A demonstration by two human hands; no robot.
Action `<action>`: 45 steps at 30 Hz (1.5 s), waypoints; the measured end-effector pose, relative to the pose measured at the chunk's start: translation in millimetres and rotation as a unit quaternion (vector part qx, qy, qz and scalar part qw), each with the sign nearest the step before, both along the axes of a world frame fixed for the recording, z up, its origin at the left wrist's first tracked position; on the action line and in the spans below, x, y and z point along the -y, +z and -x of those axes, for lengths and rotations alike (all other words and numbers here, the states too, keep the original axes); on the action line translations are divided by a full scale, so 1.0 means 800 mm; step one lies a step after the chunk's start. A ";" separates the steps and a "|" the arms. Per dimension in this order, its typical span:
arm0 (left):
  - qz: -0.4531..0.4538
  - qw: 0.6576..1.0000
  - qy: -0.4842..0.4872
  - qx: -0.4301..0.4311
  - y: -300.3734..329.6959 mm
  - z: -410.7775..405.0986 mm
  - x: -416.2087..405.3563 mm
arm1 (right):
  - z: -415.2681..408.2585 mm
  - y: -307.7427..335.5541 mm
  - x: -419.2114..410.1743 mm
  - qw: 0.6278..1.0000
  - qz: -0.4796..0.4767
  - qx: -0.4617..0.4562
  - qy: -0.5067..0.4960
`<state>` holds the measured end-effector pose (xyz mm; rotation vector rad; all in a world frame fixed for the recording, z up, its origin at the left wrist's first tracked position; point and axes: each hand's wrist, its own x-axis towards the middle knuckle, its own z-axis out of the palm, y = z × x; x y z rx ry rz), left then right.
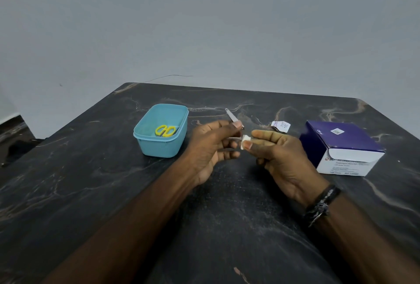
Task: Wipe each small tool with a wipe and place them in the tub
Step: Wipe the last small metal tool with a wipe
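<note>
My left hand [211, 145] holds a small silver metal tool [230, 116] between thumb and fingers; one thin end sticks up and back past my thumb, and most of the tool is hidden by the fingers. My right hand [279, 154] pinches a small white wipe [246, 141] against the tool's other end, right beside my left fingertips. To the left stands the light blue tub [145, 145], and yellow-handled scissors [165, 130] lie inside it.
A purple and white box of alcohol wipes [341, 145] stands at the right with its flap open. A torn white wipe wrapper [280, 125] lies behind my right hand. The dark marbled table [91, 192] ends at a grey wall.
</note>
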<state>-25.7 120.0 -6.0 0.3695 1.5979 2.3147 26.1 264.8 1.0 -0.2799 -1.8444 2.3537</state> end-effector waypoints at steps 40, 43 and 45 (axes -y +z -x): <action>0.106 0.979 0.111 -0.138 -0.012 -0.012 -0.015 | 0.014 -0.008 -0.009 0.994 -0.030 -0.014 -0.106; 0.101 0.979 0.114 -0.133 -0.012 -0.012 -0.014 | 0.014 -0.010 -0.010 0.994 -0.029 -0.010 -0.106; 0.098 0.980 0.115 -0.128 -0.012 -0.012 -0.014 | 0.014 -0.010 -0.011 0.994 -0.027 -0.009 -0.107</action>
